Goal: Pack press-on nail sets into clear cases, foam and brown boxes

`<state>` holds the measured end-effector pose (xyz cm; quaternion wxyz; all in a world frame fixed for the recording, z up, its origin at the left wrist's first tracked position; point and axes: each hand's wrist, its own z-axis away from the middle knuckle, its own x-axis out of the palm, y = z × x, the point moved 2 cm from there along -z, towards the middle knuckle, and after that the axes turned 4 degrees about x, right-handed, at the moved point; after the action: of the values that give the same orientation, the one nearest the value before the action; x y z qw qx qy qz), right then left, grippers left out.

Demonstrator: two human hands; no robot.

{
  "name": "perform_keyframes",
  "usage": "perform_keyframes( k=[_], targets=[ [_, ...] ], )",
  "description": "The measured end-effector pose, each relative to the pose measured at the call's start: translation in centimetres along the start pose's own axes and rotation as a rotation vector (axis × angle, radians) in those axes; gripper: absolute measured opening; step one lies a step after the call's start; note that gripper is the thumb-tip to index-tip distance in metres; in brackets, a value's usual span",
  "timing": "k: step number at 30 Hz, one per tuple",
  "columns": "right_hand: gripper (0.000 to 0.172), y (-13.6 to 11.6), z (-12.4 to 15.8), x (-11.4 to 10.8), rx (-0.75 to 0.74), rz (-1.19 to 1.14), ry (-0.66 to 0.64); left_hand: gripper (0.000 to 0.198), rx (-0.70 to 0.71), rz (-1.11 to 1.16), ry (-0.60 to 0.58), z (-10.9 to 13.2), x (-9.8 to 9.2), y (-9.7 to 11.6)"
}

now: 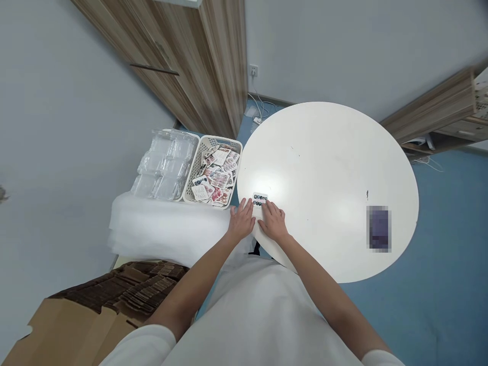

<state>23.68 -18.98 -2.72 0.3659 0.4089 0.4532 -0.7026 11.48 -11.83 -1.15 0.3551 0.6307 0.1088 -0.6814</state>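
A small white card (260, 197) with two rows of dark, glossy oval pieces, like press-on nails, lies flat near the left edge of the round white table (324, 152). My left hand (241, 220) rests at the card's left side, fingers stretched out and fingertips touching its edge. On the other side, my right hand (273, 220) has its fingers spread, with the fingertips at the card's right edge. Both thumbs point inward below the card. The card's lower part is partly covered by my fingers.
Left of the table, a white basket (193, 178) holds many printed nail cards (219, 179). Beside it are stacked clear plastic boxes (165, 162) and a white covered surface (163, 223). Folded cardboard (80, 320) sits lower left. A blurred dark object (378, 229) lies at the table's right.
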Motion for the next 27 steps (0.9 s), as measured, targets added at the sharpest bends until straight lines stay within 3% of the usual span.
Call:
perform_keyframes(
  k=[6,11,17,20,24,27],
  targets=[
    [0.057,0.5,0.7,-0.4,0.026,-0.011,0.029,0.050,-0.014,-0.010,0.016,0.7,-0.1,0.4],
    [0.053,1.5,2.9,-2.0,0.045,-0.065,0.096,0.048,-0.035,0.007,0.083,2.3,-0.7,1.2],
    [0.049,2.3,3.6,-4.4,-0.119,-0.136,0.180,0.045,-0.167,0.019,0.197,4.4,-2.6,2.7],
    [0.045,1.7,2.5,-4.5,-0.269,-0.194,0.127,0.046,-0.245,0.046,0.271,5.7,-3.2,3.0],
    [0.040,0.2,1.5,-4.4,-0.409,-0.241,0.032,0.049,-0.361,0.100,0.342,7.7,-4.4,1.7],
    [0.035,-1.6,0.5,-5.4,-0.510,-0.259,-0.057,0.049,-0.498,0.134,0.384,8.9,-6.4,-1.1]
  ],
)
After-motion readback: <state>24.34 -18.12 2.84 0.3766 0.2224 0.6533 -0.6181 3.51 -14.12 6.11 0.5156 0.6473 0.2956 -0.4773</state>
